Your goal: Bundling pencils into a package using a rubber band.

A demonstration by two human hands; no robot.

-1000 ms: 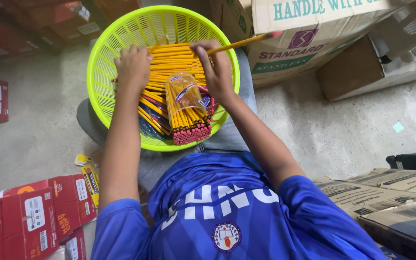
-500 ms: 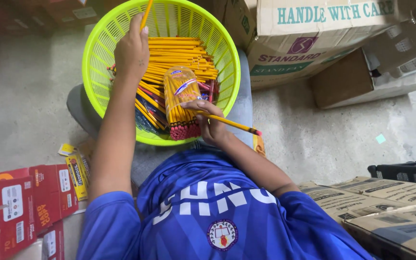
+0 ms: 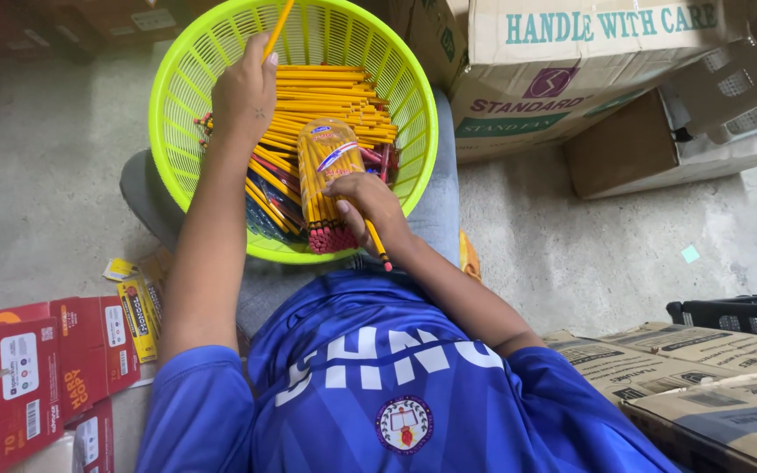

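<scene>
Head view looks straight down on a person in a blue jersey (image 3: 396, 385) seated with a lime-green plastic basket (image 3: 186, 79) on the lap, above a concrete floor (image 3: 37, 193). The basket holds a loose heap of yellow pencils (image 3: 335, 92), thickest toward its far rim, with a few darker ones underneath at the near-left side. On top of the heap, close to the near rim, lies a clear packet of yellow pencils (image 3: 326, 166), its red eraser ends pointing at the person.

Left hand (image 3: 243, 96) is over the left part of the basket, fingers pinched together on a single yellow pencil (image 3: 277, 28) that sticks up and away past the far rim. Right hand (image 3: 370, 206) rests at the near rim, fingers curled shut on another pencil (image 3: 379, 248) whose dark tip points back toward the jersey; this hand touches the packet's eraser end.

To sort or gather well, I judge it best to keep each pencil gripped near its middle so it does not swing, to turn all tips the same way before laying it with the others, and to keep the basket level on the knees so the heap does not slide.

Red cartons (image 3: 19, 368) lie on the floor at the left; brown cardboard boxes (image 3: 571, 61) stand beyond the basket at the right.
</scene>
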